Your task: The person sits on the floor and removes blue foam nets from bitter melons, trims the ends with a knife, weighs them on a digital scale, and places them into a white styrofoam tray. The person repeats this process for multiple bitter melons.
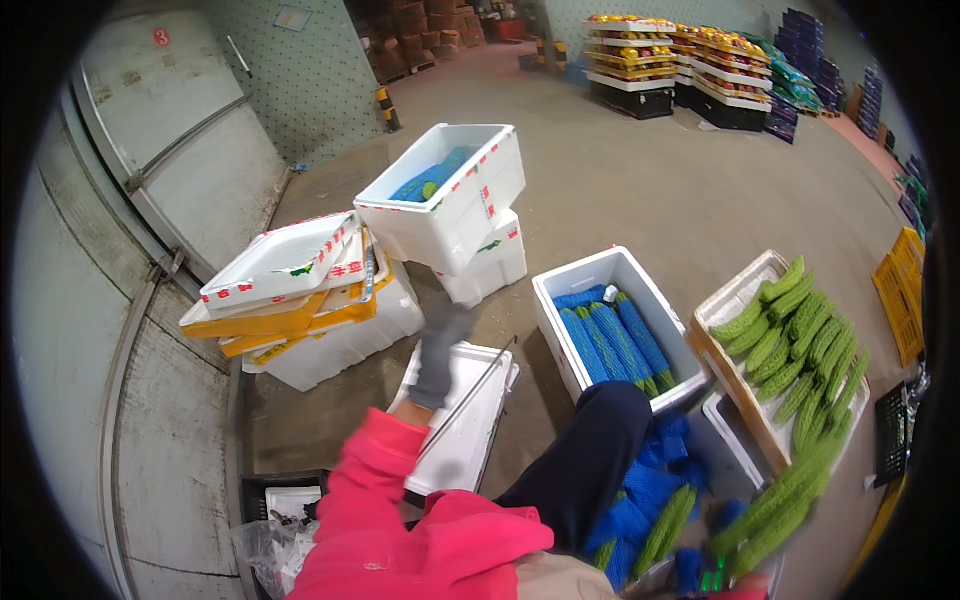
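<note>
My left hand (437,367), in a dark grey glove, is blurred above a white foam lid (457,442) on the floor; its fingers are not clear. A thin rod (480,382) lies slanted across that lid. At the lower right edge, only a bit of my right hand (750,582) shows, at the lower end of large, blurred bitter melons (787,495) that it holds up; the fingers are hidden. Beside them, a foam tray (701,330) carries several more bitter melons (802,337). Blue foam nets (645,487) and a loose bitter melon (666,529) lie near my knee.
Ahead, an open foam box (544,307) contains bitter melons in blue nets (604,337). Another such box (480,202) tops a foam box (487,262). Left are stacked lids (281,259) and a metal-framed door (172,97). Fruit trays (630,64) stand farther back.
</note>
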The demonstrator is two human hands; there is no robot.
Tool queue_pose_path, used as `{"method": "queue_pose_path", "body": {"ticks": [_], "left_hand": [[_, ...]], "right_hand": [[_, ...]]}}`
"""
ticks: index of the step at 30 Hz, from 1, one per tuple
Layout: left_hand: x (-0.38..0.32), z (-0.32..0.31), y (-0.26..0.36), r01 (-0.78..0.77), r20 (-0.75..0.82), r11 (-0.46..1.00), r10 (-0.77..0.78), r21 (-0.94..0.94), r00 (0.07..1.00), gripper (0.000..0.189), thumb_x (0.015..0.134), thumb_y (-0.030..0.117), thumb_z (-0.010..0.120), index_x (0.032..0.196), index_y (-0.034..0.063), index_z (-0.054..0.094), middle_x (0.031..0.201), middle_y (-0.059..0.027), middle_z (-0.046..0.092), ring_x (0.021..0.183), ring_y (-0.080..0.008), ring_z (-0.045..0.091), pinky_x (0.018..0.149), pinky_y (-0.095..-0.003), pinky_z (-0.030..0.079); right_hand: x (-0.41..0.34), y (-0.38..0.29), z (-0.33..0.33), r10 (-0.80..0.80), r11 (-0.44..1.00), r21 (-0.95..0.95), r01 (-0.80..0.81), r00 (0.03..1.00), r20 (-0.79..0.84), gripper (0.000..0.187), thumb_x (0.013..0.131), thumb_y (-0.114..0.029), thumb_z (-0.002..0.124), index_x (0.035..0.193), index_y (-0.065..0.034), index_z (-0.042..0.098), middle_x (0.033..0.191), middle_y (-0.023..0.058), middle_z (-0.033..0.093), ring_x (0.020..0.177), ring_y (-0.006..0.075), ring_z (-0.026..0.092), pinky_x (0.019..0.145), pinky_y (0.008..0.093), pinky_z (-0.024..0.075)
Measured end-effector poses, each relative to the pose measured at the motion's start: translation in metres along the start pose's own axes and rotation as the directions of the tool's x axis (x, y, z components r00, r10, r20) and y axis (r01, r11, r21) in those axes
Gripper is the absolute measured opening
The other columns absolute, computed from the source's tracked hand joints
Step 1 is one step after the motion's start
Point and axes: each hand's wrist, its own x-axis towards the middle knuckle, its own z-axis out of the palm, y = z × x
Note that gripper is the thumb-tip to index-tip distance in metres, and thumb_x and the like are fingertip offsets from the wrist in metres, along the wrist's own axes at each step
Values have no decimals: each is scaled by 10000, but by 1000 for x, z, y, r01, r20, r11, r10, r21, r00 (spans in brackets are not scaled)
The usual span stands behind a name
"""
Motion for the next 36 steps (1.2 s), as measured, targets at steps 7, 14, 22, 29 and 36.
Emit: {"method": "queue_pose_path", "body": {"ticks": [7,14,22,29,36], "left_hand": [[74,-242,21,161,-833,970,-237,-180,501,547,836,468,739,1257,151,594,1133,-56,612,946,-200,571,739,-354,474],[135,-325,20,50,-677,894,-373,-445,635,577,826,463,725,1301,170,579,1221,-62,643,1045,-278,630,768,-429,525],[62,-264,46,-136,-828,962,-125,-236,547,488,858,365,657,1214,36,605,1208,-92,621,1058,-245,612,924,-379,488],[-83,-178,41,-106,-607,906,-184,-410,773,610,849,323,485,1375,15,476,1347,-139,527,1272,-308,493,1065,-455,395],[-177,-154,-46,353,-234,680,-613,-643,755,826,676,319,557,1431,7,435,1310,-220,571,1170,-400,577,1048,-491,455]], "right_hand": [[31,9,-60,140,982,143,-127,986,-89,644,960,-567,489,1320,-34,522,1057,142,636,866,201,637,677,309,561],[23,13,-40,80,995,76,-69,984,-158,630,979,-568,458,1347,-62,530,1078,140,644,970,214,627,803,339,548],[3,-4,2,26,999,-21,-26,1000,-10,593,987,-518,466,1368,-66,513,1115,150,626,981,221,615,802,332,543],[8,0,-5,92,995,-29,-92,996,-4,612,988,-526,464,1385,-62,500,1127,153,619,982,214,613,798,312,538],[7,4,-1,118,992,-30,-120,991,-63,628,987,-530,464,1408,-64,486,1134,156,620,978,211,623,812,318,542]]}}
